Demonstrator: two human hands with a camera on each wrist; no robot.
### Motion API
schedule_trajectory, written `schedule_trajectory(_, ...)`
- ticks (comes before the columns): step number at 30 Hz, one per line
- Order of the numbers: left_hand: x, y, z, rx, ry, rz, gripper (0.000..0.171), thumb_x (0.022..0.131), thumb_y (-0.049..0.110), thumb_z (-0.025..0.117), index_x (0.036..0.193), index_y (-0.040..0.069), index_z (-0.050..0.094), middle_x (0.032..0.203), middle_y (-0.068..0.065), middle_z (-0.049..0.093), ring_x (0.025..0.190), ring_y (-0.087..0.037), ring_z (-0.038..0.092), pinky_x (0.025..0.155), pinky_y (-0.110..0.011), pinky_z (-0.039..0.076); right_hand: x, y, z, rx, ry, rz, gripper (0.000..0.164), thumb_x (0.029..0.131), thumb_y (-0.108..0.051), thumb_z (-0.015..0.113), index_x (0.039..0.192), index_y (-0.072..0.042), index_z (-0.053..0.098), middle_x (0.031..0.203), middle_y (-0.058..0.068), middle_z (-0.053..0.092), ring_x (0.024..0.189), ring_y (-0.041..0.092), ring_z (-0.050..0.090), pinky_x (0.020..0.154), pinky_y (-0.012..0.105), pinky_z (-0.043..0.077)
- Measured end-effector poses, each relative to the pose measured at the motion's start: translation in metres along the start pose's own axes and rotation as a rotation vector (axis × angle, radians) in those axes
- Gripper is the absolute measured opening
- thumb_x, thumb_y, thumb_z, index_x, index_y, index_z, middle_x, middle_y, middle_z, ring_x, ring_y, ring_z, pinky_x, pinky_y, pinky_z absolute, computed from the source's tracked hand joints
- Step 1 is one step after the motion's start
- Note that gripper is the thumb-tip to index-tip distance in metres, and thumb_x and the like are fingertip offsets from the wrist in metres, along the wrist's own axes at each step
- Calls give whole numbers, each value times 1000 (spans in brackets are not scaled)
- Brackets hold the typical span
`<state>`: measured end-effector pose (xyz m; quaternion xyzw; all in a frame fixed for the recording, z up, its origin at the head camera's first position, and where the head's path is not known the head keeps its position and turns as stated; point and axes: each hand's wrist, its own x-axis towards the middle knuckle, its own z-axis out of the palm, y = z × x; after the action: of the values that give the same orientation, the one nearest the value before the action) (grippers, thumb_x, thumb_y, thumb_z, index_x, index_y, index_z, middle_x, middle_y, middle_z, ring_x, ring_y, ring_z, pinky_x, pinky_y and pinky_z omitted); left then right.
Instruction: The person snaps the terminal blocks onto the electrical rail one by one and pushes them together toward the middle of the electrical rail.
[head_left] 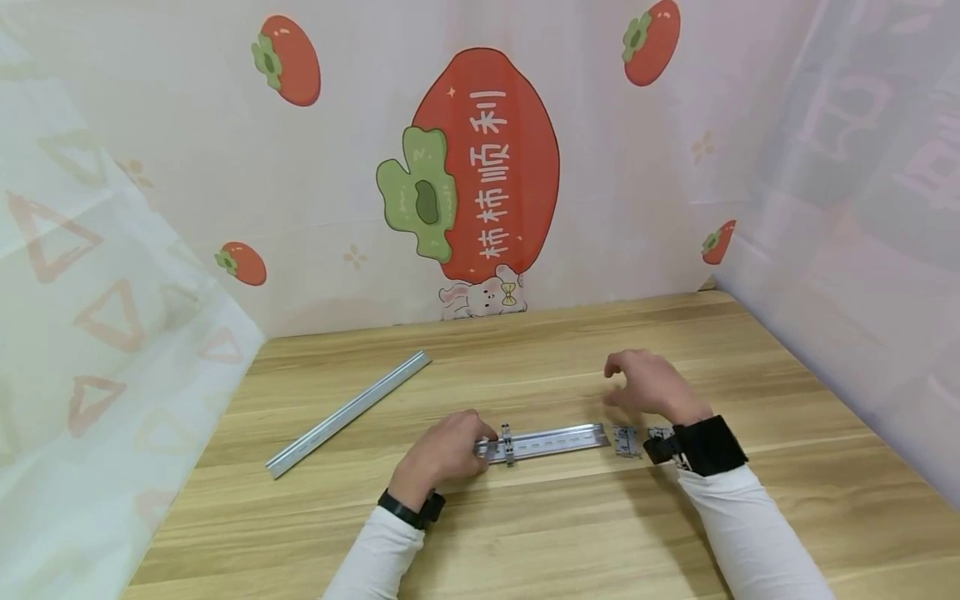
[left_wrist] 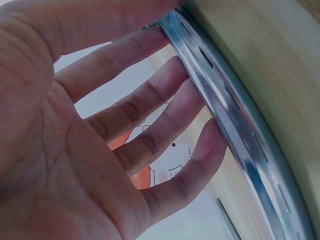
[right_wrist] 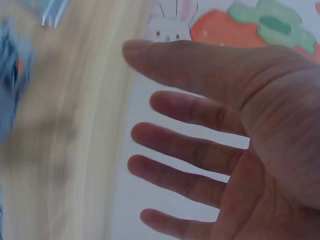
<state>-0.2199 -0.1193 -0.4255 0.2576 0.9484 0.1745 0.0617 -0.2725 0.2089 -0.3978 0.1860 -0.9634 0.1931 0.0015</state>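
A slotted metal DIN rail [head_left: 558,442] lies on the table with a small grey terminal block [head_left: 507,445] mounted across it. My left hand [head_left: 448,447] grips the rail's left part between thumb and fingers. In the left wrist view, the fingertips [left_wrist: 216,131] rest along one edge of the slotted rail [left_wrist: 235,120]. My right hand [head_left: 651,386] hovers above the table beyond the rail's right end, its fingers apart and holding nothing. Just below it lie loose grey terminal blocks [head_left: 626,442], partly hidden by the wrist; they appear blurred at the left of the right wrist view.
A second metal rail [head_left: 348,414] lies diagonally at the left of the wooden table [head_left: 480,533]. A white printed curtain [head_left: 337,167] stands along the back edge, and further sheets hang at both sides.
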Motion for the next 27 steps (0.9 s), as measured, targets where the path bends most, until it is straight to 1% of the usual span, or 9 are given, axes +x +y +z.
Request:
schedule_trajectory(5, 0, 0, 1, 0, -2, 5, 28, 79, 5, 81, 107, 8, 79, 97, 0, 67, 81, -12, 50, 72, -30, 45, -6, 18, -12, -14, 0, 9, 40, 80, -17, 82, 110, 4, 67, 114, 24, 67, 107, 43, 61, 90, 56, 48)
schedule_trajectory(9, 0, -1, 1, -4, -4, 3, 29, 79, 6, 82, 108, 8, 79, 98, -1, 67, 81, -12, 51, 72, -30, 46, -10, 29, -17, 5, -28, 50, 44, 77, -12, 81, 114, 6, 65, 118, 27, 64, 108, 43, 59, 89, 55, 47)
schedule_trajectory(13, 1, -2, 1, -4, -5, 6, 29, 80, 6, 82, 108, 8, 78, 97, -1, 67, 81, -12, 51, 72, -30, 46, -12, 36, -19, 22, -60, 95, 49, 73, -7, 81, 117, 7, 64, 123, 29, 60, 96, 36, 57, 78, 46, 49)
schedule_trajectory(15, 1, -2, 2, -6, -5, 5, 29, 80, 6, 81, 109, 8, 78, 98, -1, 67, 81, -12, 51, 72, -30, 46, -13, 40, -19, 33, -81, 111, 51, 72, -5, 80, 119, 8, 62, 125, 32, 57, 84, 33, 58, 69, 42, 49)
schedule_trajectory(17, 1, -2, 2, -6, -7, 3, 30, 80, 6, 81, 109, 8, 78, 98, -1, 67, 82, -12, 51, 73, -30, 46, -14, 43, -20, 31, -95, 125, 56, 70, -4, 80, 121, 8, 62, 127, 33, 54, 82, 31, 57, 67, 39, 48)
schedule_trajectory(20, 1, -2, 1, -7, -8, 2, 30, 80, 6, 81, 109, 8, 78, 99, -1, 67, 82, -12, 51, 73, -30, 47, -16, 49, -19, 21, -109, 135, 63, 66, -3, 81, 124, 9, 60, 128, 37, 50, 85, 34, 56, 71, 42, 49)
schedule_trajectory(22, 1, -2, 1, -7, -8, 3, 30, 80, 6, 81, 109, 8, 78, 99, -1, 67, 82, -12, 52, 73, -30, 47, -16, 52, -19, 5, -109, 139, 67, 63, -4, 82, 125, 9, 59, 128, 37, 49, 95, 37, 53, 78, 45, 47)
schedule_trajectory(24, 1, -2, 1, -8, -9, 2, 30, 80, 6, 82, 109, 7, 78, 99, -1, 67, 82, -12, 52, 73, -31, 47, -17, 55, -19, 7, -115, 149, 70, 62, -4, 81, 126, 9, 58, 128, 39, 48, 97, 40, 52, 81, 48, 47)
schedule_trajectory(27, 2, -1, 2, -8, -11, -4, 30, 80, 6, 82, 110, 7, 78, 99, -1, 67, 82, -12, 52, 73, -31, 47, -18, 58, -18, 12, -128, 168, 71, 63, -6, 80, 128, 10, 57, 129, 39, 46, 99, 42, 50, 82, 51, 47)
